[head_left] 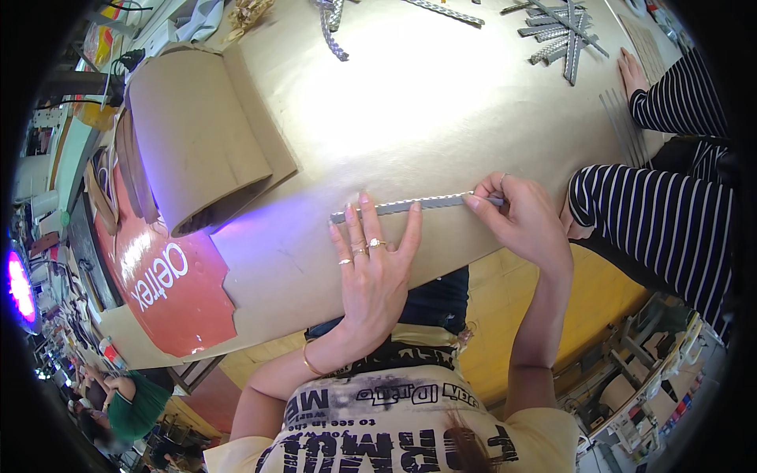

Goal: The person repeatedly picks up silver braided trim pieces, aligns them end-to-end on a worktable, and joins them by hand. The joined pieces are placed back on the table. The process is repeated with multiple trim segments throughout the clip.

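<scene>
A narrow grey strip (443,202) with a pale braided-looking edge lies nearly level across the near part of the brown-covered table. My left hand (374,268) rests on its left part, fingers spread and fingertips pressing it down. Rings show on the fingers and a bangle on the wrist. At the strip's right end, my right hand (522,221) pinches it between thumb and forefinger, the other fingers curled in. That tip is partly hidden by the fingers.
A large brown sheet roll (197,134) stands at the left, beside a red printed sheet (169,292). Grey braided strips (561,35) are heaped at the far right. A co-worker in striped sleeves (650,221) leans in close on my right, with thin strips (623,126) nearby.
</scene>
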A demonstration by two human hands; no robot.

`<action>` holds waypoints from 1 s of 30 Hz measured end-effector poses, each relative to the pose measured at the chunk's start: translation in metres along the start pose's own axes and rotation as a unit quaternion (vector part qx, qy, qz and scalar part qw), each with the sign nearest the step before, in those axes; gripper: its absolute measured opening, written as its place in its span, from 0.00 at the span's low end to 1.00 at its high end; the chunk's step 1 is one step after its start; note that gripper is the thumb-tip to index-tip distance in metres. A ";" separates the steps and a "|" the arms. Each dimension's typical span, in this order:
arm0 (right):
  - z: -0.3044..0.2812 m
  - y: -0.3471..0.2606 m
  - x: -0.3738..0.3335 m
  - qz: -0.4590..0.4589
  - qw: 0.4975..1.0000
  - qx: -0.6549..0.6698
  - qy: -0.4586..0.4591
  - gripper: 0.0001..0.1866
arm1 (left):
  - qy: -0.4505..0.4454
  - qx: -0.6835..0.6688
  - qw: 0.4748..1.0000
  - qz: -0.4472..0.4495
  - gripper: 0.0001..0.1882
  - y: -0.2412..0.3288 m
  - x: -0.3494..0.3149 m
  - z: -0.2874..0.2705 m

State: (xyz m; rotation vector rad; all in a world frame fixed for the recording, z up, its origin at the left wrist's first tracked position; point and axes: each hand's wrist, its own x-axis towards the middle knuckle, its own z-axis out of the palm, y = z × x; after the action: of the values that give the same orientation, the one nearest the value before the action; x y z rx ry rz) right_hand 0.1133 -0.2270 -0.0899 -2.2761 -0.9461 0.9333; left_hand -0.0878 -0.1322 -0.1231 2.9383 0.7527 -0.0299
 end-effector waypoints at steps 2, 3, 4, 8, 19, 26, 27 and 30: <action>0.000 0.000 0.000 0.001 1.000 -0.002 0.001 0.12 | -0.002 0.034 0.999 0.004 0.34 0.001 0.001 -0.002; 0.001 0.000 0.000 -0.002 1.000 -0.002 0.005 0.12 | -0.004 0.059 0.998 0.008 0.33 0.002 0.002 -0.003; 0.001 -0.001 0.000 -0.005 1.000 -0.001 0.010 0.12 | -0.002 0.086 0.996 0.011 0.32 0.002 0.003 -0.003; 0.003 -0.002 0.000 -0.008 1.000 -0.008 0.027 0.12 | -0.014 0.090 0.996 0.014 0.32 0.004 0.006 -0.007; 0.006 -0.005 0.002 -0.011 0.997 -0.056 0.054 0.12 | -0.032 -0.094 0.993 0.065 0.37 0.018 0.011 -0.011; 0.003 0.008 -0.003 0.015 0.998 0.036 0.055 0.12 | -0.012 -0.103 0.990 0.093 0.35 0.029 0.017 0.007; 0.003 0.010 -0.004 0.013 0.997 0.051 0.064 0.12 | -0.010 -0.096 0.991 0.094 0.35 0.030 0.016 0.008; 0.004 0.013 -0.007 0.004 0.992 0.081 0.093 0.11 | -0.004 -0.072 0.993 0.091 0.35 0.033 0.016 0.008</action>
State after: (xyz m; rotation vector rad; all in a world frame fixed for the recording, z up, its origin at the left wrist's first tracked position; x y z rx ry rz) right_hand 0.1116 -0.2400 -0.0985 -2.1852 -0.7535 0.7564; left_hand -0.0578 -0.1538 -0.1287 2.8536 0.4632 0.0248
